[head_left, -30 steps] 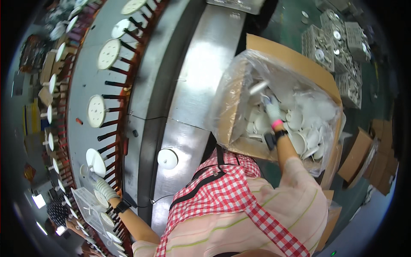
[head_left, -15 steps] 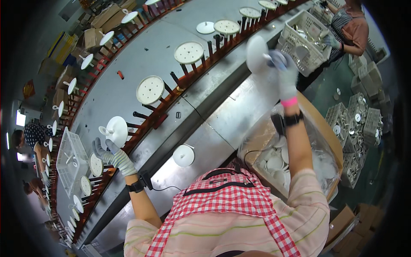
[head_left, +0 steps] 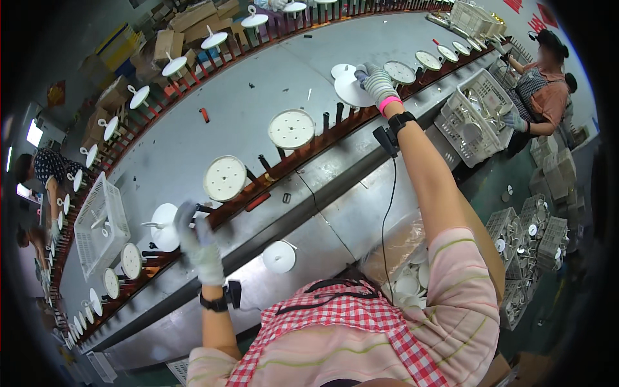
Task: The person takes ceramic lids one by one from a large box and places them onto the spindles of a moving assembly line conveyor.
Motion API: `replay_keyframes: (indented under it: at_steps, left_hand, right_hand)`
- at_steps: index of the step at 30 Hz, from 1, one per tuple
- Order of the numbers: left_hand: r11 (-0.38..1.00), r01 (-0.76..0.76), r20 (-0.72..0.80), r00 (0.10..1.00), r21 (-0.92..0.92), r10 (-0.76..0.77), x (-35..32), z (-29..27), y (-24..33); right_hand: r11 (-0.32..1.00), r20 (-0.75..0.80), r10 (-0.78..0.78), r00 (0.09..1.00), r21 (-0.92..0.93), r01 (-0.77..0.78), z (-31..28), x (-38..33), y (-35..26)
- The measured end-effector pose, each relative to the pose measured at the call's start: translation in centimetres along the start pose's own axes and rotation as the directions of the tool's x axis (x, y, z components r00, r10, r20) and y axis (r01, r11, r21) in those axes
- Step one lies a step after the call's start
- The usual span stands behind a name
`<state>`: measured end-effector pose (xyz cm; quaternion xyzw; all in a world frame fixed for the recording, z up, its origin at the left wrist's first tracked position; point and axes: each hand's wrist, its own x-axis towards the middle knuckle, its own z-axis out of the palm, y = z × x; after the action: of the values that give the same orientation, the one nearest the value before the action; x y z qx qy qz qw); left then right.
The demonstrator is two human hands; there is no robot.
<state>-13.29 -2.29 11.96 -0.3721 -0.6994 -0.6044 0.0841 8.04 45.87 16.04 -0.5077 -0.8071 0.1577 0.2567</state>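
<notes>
Two hands in pale gloves, both up at a row of dark pegs [head_left: 326, 122] along the edge of a grey table [head_left: 167, 168]. Right hand [head_left: 379, 85] out at one o'clock, fingers closed on the right edge of a white disc [head_left: 349, 91], right by the pegs. Left hand [head_left: 204, 253] down at eight o'clock, super blurry, just beside a disc with a handle [head_left: 166, 226]; honestly can't tell open from closed, or touching from merely close. Between the hands, two discs with small holes [head_left: 291, 129] up on the pegs, roughly half past eleven and a bit past nine. Around seven o'clock, flat on the shiny metal ledge [head_left: 361, 206], one loose disc [head_left: 279, 257]. Toward half past four, partly hidden by the right arm, a cardboard box [head_left: 488, 248] with white pieces [head_left: 407, 285] inside. Over at nine, a white plastic basket [head_left: 82, 226] with a few parts in the bottom. At two o'clock, a pale crate [head_left: 461, 109] of parts, plus a co-worker [head_left: 545, 97] in an apron close beside.
</notes>
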Motion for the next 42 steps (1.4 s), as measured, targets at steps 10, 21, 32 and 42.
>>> replay_keyframes:
  at_steps: [10, 21, 32, 42]
  left_hand:
    - [0.995, 0.056, 0.640, 0.762, 0.085, -0.098, 12.3, 29.8, 2.4]
    - [0.847, -0.183, 0.750, 0.581, 0.500, -0.317, 15.1, 31.8, -1.1]
    - [0.977, -0.115, 0.663, 0.747, 0.182, -0.036, 15.1, 26.1, -8.5]
    - [0.979, -0.148, 0.292, 0.951, 0.141, 0.102, 11.9, 18.3, -3.2]
  right_hand:
    - [0.897, 0.133, -0.440, 0.888, 0.110, 0.428, 3.7, -6.8, -0.9]
    - [0.955, 0.368, -0.122, 0.922, -0.208, 0.210, 11.1, -1.0, -7.2]
    - [0.670, -0.229, -0.645, 0.729, 0.289, 0.684, 9.0, -18.4, -3.7]
    - [0.249, 0.675, 0.438, 0.593, 0.543, -0.802, -2.4, -41.3, 26.4]
